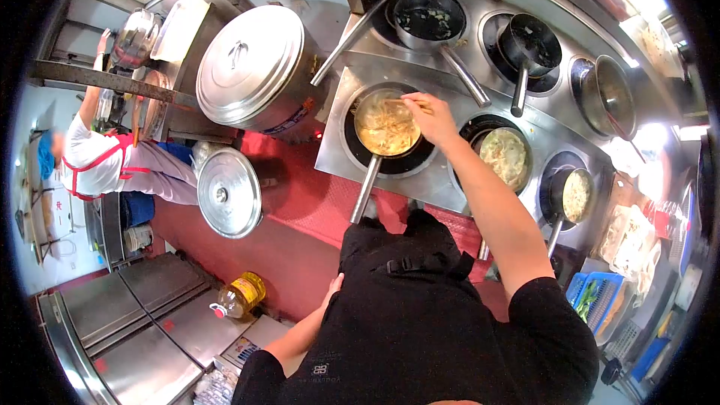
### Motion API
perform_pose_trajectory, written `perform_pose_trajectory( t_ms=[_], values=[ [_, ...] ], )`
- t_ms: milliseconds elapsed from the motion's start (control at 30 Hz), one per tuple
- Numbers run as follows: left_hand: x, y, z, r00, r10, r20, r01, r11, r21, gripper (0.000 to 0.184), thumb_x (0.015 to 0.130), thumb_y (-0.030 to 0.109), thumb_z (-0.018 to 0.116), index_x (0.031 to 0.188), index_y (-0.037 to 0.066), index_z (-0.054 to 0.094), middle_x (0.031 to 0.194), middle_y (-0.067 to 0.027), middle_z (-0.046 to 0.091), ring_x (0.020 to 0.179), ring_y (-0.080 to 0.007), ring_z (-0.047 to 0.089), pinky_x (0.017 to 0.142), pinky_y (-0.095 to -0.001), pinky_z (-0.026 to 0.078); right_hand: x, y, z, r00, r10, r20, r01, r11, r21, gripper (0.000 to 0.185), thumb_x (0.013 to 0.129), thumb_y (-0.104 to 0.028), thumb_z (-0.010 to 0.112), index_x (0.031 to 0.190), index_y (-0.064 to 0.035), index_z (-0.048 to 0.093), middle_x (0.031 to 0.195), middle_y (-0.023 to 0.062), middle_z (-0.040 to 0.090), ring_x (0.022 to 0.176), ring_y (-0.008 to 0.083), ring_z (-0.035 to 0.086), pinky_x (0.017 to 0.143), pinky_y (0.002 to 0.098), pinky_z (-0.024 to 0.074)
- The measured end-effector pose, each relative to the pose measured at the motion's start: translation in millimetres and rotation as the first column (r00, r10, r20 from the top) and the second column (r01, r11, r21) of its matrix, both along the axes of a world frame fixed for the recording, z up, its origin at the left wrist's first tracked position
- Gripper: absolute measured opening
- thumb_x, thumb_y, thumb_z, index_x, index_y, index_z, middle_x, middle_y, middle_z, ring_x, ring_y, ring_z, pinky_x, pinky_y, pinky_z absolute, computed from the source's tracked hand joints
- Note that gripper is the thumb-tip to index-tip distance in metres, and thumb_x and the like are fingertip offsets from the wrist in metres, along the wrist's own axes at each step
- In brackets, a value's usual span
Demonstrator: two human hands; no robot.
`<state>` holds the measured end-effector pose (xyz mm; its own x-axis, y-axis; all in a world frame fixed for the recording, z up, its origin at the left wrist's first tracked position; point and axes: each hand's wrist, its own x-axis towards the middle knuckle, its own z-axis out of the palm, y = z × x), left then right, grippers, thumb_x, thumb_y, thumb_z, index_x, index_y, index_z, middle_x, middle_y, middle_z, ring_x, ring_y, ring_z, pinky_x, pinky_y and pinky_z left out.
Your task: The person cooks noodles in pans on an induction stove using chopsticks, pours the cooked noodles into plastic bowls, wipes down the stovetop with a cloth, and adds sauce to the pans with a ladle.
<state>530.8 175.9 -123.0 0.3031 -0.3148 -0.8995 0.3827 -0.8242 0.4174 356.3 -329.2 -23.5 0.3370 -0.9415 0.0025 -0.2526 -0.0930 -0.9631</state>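
Note:
My right hand (431,117) is closed around pale wooden chopsticks (418,105), whose tips blur over the food in a small pan (367,193). Yellowish, noodle-like strands (386,131) fill that pan, which sits on the front left burner with its handle pointing towards me. My left hand (332,289) rests against the side of my black clothing; its fingers are mostly hidden. To the right of the working pan, another pan holds a pale, flat food (504,156). A smaller pan farther right contains light strands (577,195).
Dark pans (429,19) and a wok (611,97) occupy the back burners. At left stand a large lidded pot (251,64) and another round metal lid (229,193). An oil bottle (244,295) sits behind me. A co-worker (97,154) reaches up at far left.

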Motion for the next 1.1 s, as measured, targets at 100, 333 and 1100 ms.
perform_pose_trajectory(
  t_ms=[100, 333, 1100],
  values=[
    [14, -11, 7, 0.988, 0.056, -0.147, -0.059, 0.998, -0.018, 0.072, 0.095, 0.053, 0.046, 0.142, -0.001, 0.041, 0.141, -0.0176, 0.051, 0.129, -0.0309, 0.049, 0.112, -0.0395, 0.033, 18, 24, 4, 0.996, 0.067, -0.051, -0.068, 0.998, -0.009, 0.023, 0.091, -0.023, 0.065, 0.104, -0.0058, 0.071, 0.096, 0.016, 0.07, 0.089, 0.0271, 0.067, 0.083, 0.0339, 0.0497],
    [59, -40, 3, 0.934, 0.072, -0.349, -0.101, 0.993, -0.067, 0.072, 0.094, 0.055, 0.045, 0.142, 0.0, 0.042, 0.14, -0.0167, 0.052, 0.127, -0.0316, 0.05, 0.112, -0.0401, 0.034, -14, 90, 28, 0.977, 0.157, -0.147, -0.138, 0.981, 0.133, 0.023, 0.093, -0.021, 0.062, 0.107, -0.0042, 0.07, 0.102, 0.0126, 0.071, 0.093, 0.0212, 0.066, 0.085, 0.0309, 0.0497],
    [117, -61, -11, 0.177, 0.32, -0.931, -0.366, 0.899, 0.24, 0.073, 0.094, 0.057, 0.043, 0.139, 0.001, 0.046, 0.138, -0.0208, 0.052, 0.125, -0.035, 0.052, 0.111, -0.0413, 0.037, -16, 106, 23, 0.95, -0.311, -0.016, 0.311, 0.945, 0.096, 0.022, 0.099, -0.016, 0.056, 0.113, -0.0023, 0.066, 0.099, 0.0039, 0.068, 0.091, 0.0096, 0.061, 0.081, 0.0236, 0.0489]
  ],
)
